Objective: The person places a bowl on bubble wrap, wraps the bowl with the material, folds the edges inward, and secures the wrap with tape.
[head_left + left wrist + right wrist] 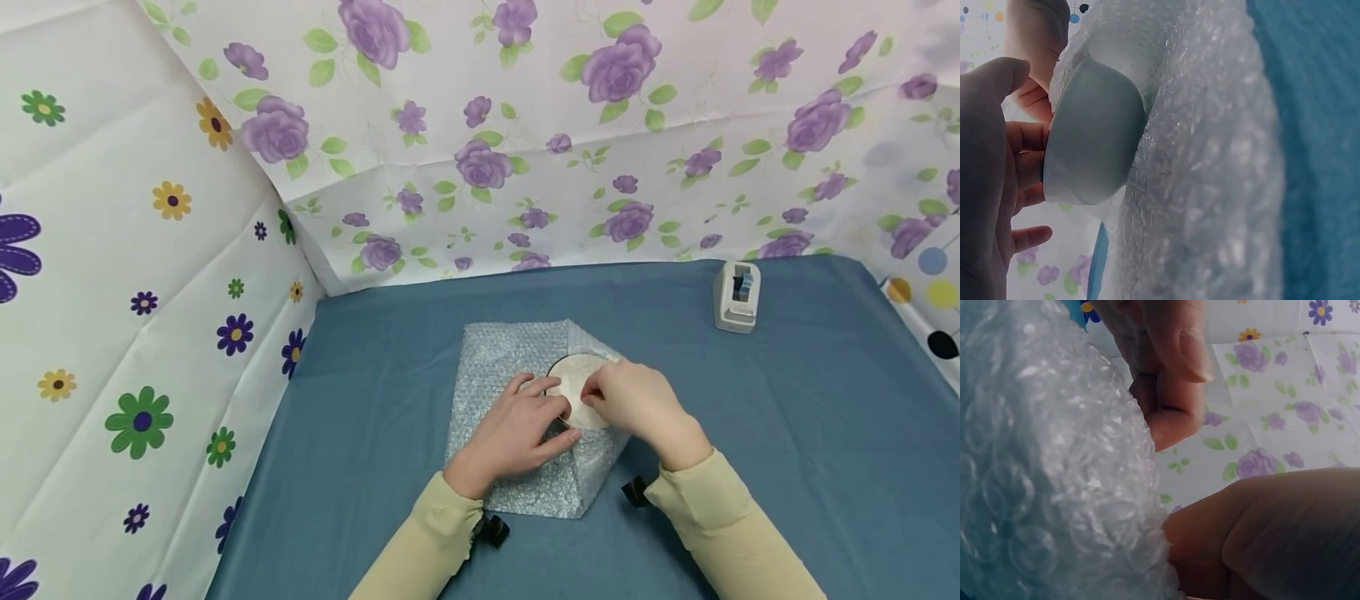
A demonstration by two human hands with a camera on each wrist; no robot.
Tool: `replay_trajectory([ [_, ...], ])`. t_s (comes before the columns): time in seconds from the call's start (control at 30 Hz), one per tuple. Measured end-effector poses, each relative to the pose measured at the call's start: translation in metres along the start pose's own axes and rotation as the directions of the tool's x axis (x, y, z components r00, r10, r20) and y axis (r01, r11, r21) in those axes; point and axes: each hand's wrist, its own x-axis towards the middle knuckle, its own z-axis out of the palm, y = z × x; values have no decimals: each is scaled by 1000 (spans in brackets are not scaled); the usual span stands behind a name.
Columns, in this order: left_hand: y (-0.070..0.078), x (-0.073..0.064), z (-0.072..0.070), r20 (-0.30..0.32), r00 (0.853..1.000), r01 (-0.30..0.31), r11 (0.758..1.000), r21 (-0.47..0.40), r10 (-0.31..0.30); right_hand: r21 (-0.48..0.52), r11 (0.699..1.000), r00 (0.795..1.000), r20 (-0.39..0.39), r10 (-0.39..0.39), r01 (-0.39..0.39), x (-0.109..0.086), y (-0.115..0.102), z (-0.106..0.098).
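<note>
Your left hand (517,425), fingers parted, loosely bent, touches the pale green bowl (1094,137) at 9 o'clock; your right hand (637,404) curls in at 3, hold unclear. Bowl's on bubble wrap (498,358); tape dispenser (737,300) at 2.

Bubble wrap (497,354): on the tabletop (375,400), apart from its far edge
Bowl (576,372): on the bubble wrap, toward its right edge
Dispenser (735,310): near the tabletop's far right corner

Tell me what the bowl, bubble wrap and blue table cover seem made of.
Bowl: probably glazed ceramic, perhaps plastic; pale, smooth wall.
Bubble wrap: clear, glossy plastic, with glinting round cells.
Blue table cover: likely matte fabric, with soft creases.
</note>
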Motion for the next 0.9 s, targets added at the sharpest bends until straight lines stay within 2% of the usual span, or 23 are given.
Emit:
replay_trajectory([
  [0.17,-1,1,0,-11,1000,1,1000,-28,-1,-15,1000,1000,23,20,-20,-3,-4,-2],
  [0.23,-3,1,-1,-8,1000,3,997,-72,-3,-6,1000,999,41,30,-30,-3,-5,-1],
  [0.3,-5,1,-4,0,1000,12,987,-161,-12,4,999,998,59,34,-34,-3,-5,0],
  [0.37,-8,-1,-10,5,1000,28,961,-274,-27,19,999,996,78,37,-38,-2,-4,0],
  [0.47,-18,-6,-22,-7,997,65,910,-409,-74,34,999,995,91,33,-37,-1,-3,0],
  [0.57,-33,-14,-36,-35,986,126,873,-472,-161,51,998,994,103,29,-34,0,-2,0],
  [0.63,-43,-21,-44,-43,967,199,848,-491,-252,54,998,994,105,21,-27,0,-2,0],
  [0.7,-53,-28,-52,-38,935,285,814,-506,-352,57,998,994,106,14,-20,-1,-3,0],
  [0.77,-63,-35,-57,-21,896,371,772,-517,-444,56,998,994,107,11,-17,-3,-4,0],
  [0.9,-81,-48,-60,46,808,509,657,-556,-587,43,999,991,135,0,-6,-6,-8,-3],
])
